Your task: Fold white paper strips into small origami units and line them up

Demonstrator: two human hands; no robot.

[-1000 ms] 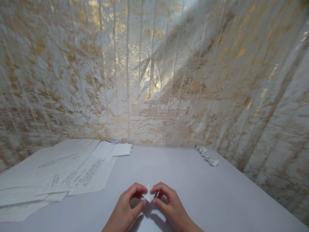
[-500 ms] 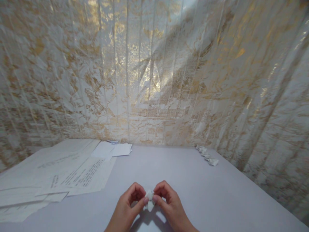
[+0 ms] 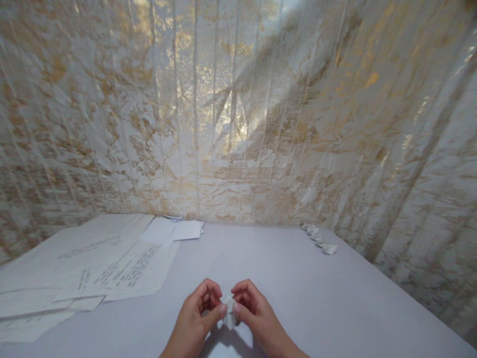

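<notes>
A small folded white paper piece (image 3: 229, 313) is pinched between my two hands, low in the middle of the head view, just above the table. My left hand (image 3: 199, 313) grips its left side with thumb and curled fingers. On the right side, my right hand (image 3: 255, 311) holds it in the same way, thumb toward me. The fingers hide parts of the piece, so its full shape does not show. Its shadow falls on the white table (image 3: 290, 298) beneath.
Large printed sheets (image 3: 122, 268) overlap on the table's left side. Smaller blank white papers (image 3: 186, 230) lie at their far corner. Several small folded paper pieces (image 3: 328, 248) sit in a row at the far right. A white and gold curtain (image 3: 238, 124) hangs behind the table.
My right hand has shifted slightly left, bringing the two thumbs nearer each other. The paper piece sits a little lower and has turned slightly between the fingers.
</notes>
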